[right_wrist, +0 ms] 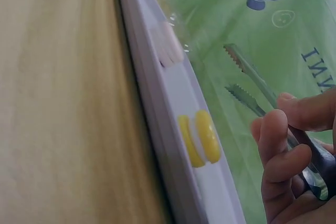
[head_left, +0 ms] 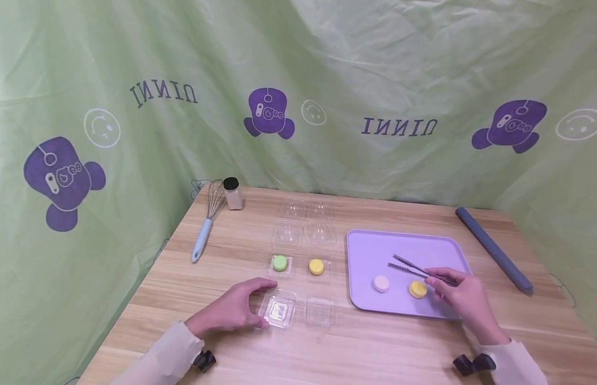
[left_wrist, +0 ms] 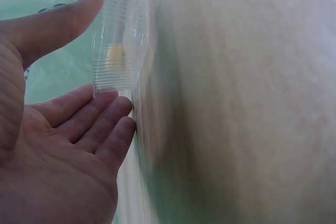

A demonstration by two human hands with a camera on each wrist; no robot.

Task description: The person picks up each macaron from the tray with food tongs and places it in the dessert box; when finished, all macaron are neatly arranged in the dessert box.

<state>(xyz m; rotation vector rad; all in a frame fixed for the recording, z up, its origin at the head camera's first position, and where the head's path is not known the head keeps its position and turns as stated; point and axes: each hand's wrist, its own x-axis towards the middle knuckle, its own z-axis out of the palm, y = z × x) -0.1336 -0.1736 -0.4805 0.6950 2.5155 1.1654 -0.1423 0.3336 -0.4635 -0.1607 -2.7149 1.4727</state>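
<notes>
My right hand (head_left: 464, 299) holds metal tongs (head_left: 413, 269) over the right part of a lilac tray (head_left: 399, 239). The serrated tips of the tongs are spread, with nothing between them. A pink macaron (head_left: 381, 284) and a yellow macaron (head_left: 417, 289) lie below on the tray. At the near left compartment of a clear plastic box (head_left: 279, 308), my left hand (head_left: 235, 306) has thumb and fingers spread around the side; the fingertips (left_wrist: 125, 104) are right at its wall. Farther compartments contain a green macaron (head_left: 279, 262) and another yellow macaron (head_left: 316, 267).
Clear domed lids (head_left: 305, 227) extend behind the box. At the back left are a whisk (head_left: 207, 224) with a light-blue handle and a black-capped jar (head_left: 233, 194). A dark blue rod (head_left: 493, 250) lies right of the tray. Green printed cloth (head_left: 298, 64) surrounds the table.
</notes>
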